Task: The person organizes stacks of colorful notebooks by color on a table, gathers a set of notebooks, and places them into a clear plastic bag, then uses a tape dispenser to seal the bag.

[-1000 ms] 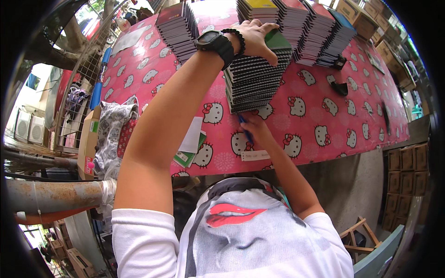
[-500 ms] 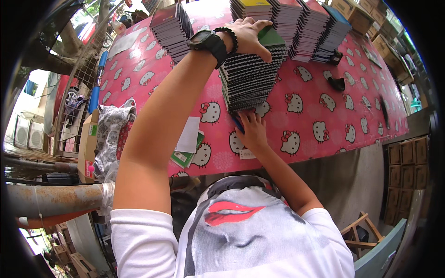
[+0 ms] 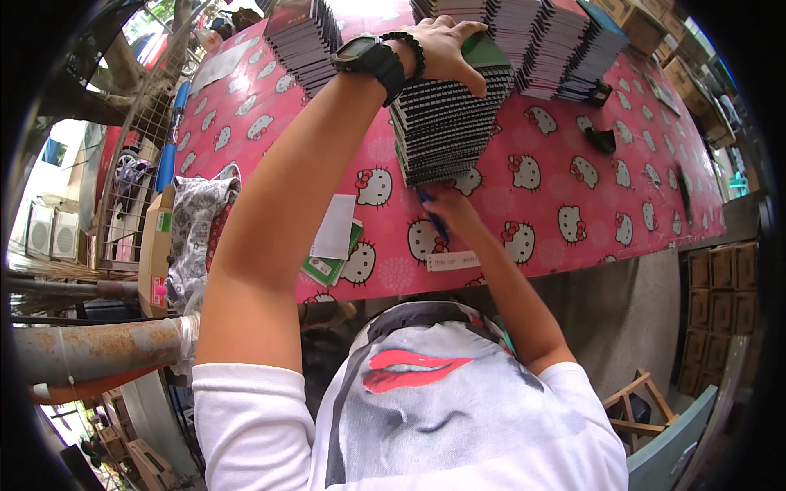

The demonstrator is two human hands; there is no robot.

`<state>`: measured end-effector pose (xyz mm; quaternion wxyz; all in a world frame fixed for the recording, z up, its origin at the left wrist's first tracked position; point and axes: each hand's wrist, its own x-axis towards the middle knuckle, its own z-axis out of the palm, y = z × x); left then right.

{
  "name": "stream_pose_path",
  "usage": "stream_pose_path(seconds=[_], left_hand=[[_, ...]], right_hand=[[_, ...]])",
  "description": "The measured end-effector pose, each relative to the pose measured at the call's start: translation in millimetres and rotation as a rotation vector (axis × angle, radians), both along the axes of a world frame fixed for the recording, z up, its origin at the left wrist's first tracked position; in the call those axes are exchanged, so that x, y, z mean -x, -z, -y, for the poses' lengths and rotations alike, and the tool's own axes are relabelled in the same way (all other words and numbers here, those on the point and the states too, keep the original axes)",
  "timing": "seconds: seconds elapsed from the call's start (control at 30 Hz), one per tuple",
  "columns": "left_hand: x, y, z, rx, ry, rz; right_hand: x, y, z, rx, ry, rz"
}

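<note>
A tall stack of spiral-bound notebooks (image 3: 446, 131) with a green top cover stands on the table in front of me. Over its top lies my left hand (image 3: 446, 53), fingers and thumb spread across the cover. Just below the stack's near foot, my right hand (image 3: 455, 213) has its fingers closed on a blue pen (image 3: 437, 222); they are slightly blurred. A narrow strip of paper with writing (image 3: 452, 261) lies close to that hand, by the table's near edge. Left of it, a white sheet (image 3: 335, 227) partly covers a green notebook (image 3: 319, 270).
Several more notebook stacks line the far side, one at the left (image 3: 303, 45) and others at the right (image 3: 553, 57). A black tape dispenser-like object (image 3: 600, 141) sits to the right on the pink patterned tablecloth (image 3: 393, 270). A cardboard box (image 3: 152, 245) with patterned cloth stands at left.
My right hand has drawn back slightly from the stack's foot, its fingers now closed round the pen. More of the paper strip shows. My left hand stays on top of the stack.
</note>
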<state>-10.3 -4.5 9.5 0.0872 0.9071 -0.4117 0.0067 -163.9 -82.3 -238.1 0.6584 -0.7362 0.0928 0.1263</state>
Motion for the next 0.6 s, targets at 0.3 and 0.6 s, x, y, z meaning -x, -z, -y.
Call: stream_pose_path(seconds=[0.3,0.6], left_hand=[[-2.7,3.1,-1.0,0.033,0.011,0.009],[0.1,0.1,-1.6,0.000,-0.011,-0.006]], right_hand=[[23.8,-2.3,-26.5,0.915,0.080,0.480],[18.8,9.9,-33.5,1.024,0.094,0.606]])
